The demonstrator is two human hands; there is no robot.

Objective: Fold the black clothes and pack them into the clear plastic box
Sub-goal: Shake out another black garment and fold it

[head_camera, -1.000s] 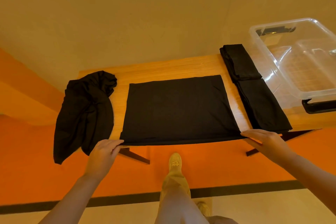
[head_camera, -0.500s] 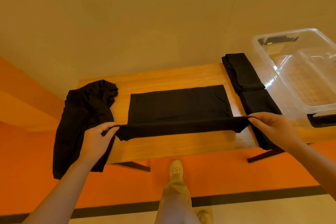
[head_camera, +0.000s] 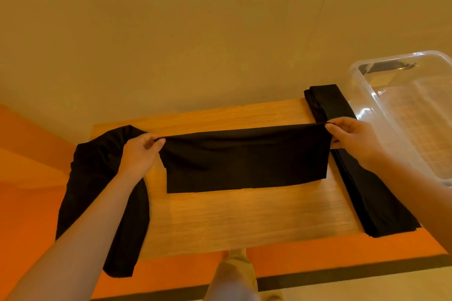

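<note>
Far left: a crumpled black garment (head_camera: 97, 178) lies heaped over the left end of the wooden table (head_camera: 244, 222), part of it hanging past the near edge toward the orange floor (head_camera: 29, 203).

Left hand (head_camera: 139, 154): raised above that heap, thumb and fingers pinching the left corner of the half-folded black cloth (head_camera: 244, 161). Forearm crosses over the crumpled garment.

Centre: the black cloth is stretched taut between the two hands along its far, upper edge. That edge is lifted off the table; the near portion lies flat on the wood, forming a long rectangle with a straight near edge. Bare tabletop shows between this edge and the table's near side.

Right hand (head_camera: 354, 142): pinches the cloth's right corner, fingers curled, thumb on top.

Right of centre: a folded black garment (head_camera: 367, 193) lies as a long narrow strip running from far edge to near edge of the table, partly beneath the right hand and wrist.

Far right: the clear plastic box (head_camera: 391, 105) stands just beside the strip, open top, with no clothes visible inside; a dark latch shows at its far end.

Bottom centre: the person's leg in tan trousers (head_camera: 232, 281).
</note>
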